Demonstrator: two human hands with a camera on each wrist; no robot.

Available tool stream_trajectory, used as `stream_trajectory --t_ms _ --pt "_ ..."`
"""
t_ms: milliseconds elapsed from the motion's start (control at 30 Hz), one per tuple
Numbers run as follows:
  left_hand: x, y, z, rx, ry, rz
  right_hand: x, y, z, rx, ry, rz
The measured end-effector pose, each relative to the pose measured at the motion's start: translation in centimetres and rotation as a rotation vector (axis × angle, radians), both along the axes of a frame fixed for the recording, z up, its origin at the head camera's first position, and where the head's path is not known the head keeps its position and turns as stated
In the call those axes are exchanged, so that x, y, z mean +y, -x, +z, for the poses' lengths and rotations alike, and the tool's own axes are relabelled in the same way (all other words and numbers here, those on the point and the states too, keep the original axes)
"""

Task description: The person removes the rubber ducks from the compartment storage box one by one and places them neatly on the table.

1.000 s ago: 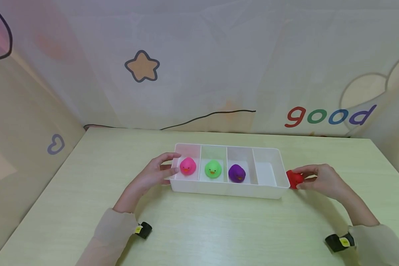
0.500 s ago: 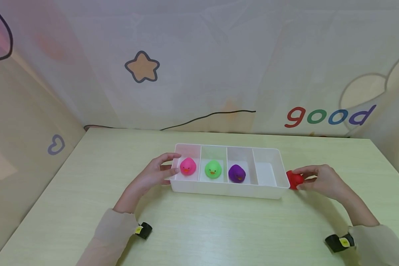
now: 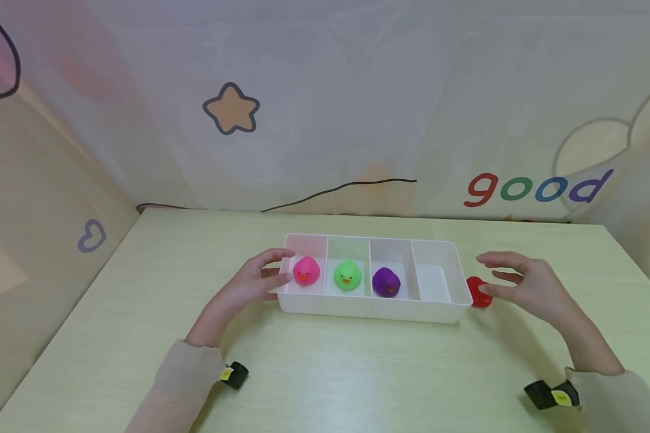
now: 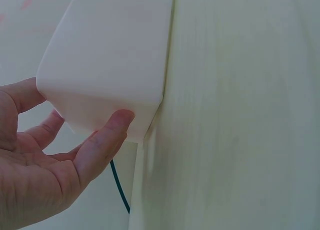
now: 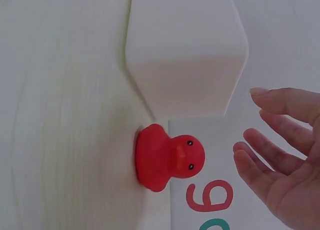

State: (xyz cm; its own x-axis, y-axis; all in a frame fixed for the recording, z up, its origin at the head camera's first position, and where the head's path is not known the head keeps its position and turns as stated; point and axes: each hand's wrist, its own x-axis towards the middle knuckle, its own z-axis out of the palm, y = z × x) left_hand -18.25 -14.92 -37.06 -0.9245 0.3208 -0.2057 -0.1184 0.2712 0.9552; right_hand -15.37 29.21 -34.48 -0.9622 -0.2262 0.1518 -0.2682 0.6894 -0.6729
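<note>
A long white box [image 3: 368, 308] with several compartments stands on the table. From left to right it holds a pink toy duck [image 3: 306, 271], a green one and a purple one; its rightmost compartment is bare. My left hand [image 3: 254, 278] grips the box's left end, the thumb [image 4: 107, 140] against the end wall and fingers around the far corner. Just beyond the right end sits a red toy duck [image 5: 167, 157], upright on the table. Beside and above it, my right hand [image 3: 536, 288] is spread with nothing in its fingers; in the right wrist view a gap separates them.
The pale wooden table [image 3: 325, 373] meets a printed cloth backdrop [image 3: 346, 108] behind the box, with more cloth at both sides. A dark band with a small black device sits at each wrist, over light sleeves [image 3: 181, 379].
My right hand has let go of the red duck, its fingers lifting and spreading away. The duck stays beside the box. My left hand and the box have not moved.
</note>
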Motion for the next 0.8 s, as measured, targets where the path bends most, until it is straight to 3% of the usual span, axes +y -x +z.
stream_trajectory --t_ms 333,800 --pt "-0.1 0.0 -0.2 0.011 -0.001 -0.007 -2.5 -0.3 1.0 0.047 0.111 0.032" --pt "-0.1 0.0 -0.3 0.013 -0.010 -0.012 -6.3 0.2 1.6 0.033 0.191 0.140"
